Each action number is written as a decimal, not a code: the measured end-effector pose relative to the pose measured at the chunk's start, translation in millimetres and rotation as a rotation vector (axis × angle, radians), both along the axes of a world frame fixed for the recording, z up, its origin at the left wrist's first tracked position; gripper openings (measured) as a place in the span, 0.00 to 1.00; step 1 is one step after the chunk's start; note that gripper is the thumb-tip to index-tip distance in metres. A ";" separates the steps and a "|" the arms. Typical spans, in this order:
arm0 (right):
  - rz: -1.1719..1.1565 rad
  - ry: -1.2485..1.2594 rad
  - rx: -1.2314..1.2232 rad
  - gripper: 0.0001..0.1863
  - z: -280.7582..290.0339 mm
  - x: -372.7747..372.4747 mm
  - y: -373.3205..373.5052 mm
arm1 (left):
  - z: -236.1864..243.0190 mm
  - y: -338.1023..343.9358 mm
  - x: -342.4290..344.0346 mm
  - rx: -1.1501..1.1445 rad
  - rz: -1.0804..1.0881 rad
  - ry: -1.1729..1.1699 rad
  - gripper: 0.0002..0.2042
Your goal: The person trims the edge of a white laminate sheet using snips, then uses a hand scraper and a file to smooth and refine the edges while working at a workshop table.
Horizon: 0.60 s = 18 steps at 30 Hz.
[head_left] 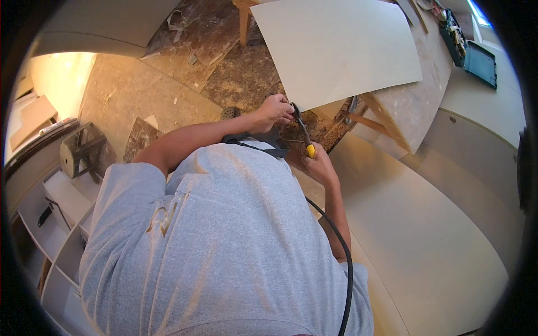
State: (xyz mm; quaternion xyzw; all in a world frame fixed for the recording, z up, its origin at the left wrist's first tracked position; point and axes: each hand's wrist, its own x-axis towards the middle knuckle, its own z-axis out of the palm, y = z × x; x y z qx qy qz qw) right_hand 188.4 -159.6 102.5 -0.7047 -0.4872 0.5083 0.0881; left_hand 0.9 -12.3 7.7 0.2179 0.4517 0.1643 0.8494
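My right hand (321, 166) is wrapped around the yellow-ended grip of a slim dark hand tool (304, 130), whose exact kind I cannot make out. Its head reaches up to the near left corner of a large white sheet (342, 53). At that same corner, my left hand (273, 113) has its fingers pinched together, beside the tool's head. Whatever lies between those fingertips is too small to tell. A black hose or thick cable (348, 263) runs down past my right forearm; where it ends is hidden.
The sheet lies on a wooden-framed worktable (428, 112). A large pale panel (420, 207) stretches out on the right. Wood dust and scraps cover the floor (235, 73). A small stool (83, 148) and white shelving (61, 252) stand left, an open green toolbox (480, 64) far right.
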 end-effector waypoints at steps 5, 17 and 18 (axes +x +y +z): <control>0.054 -0.288 0.045 0.15 4.0 -5.1 -1.1 | 11.2 -3.0 -4.9 -0.031 -0.091 0.003 0.19; 0.108 -0.333 0.054 0.11 6.1 -4.3 13.1 | 25.7 -8.0 16.3 -0.012 -0.201 0.012 0.15; 0.107 -0.325 0.000 0.11 9.5 -4.1 16.3 | 25.1 -7.6 16.7 -0.017 -0.194 0.031 0.15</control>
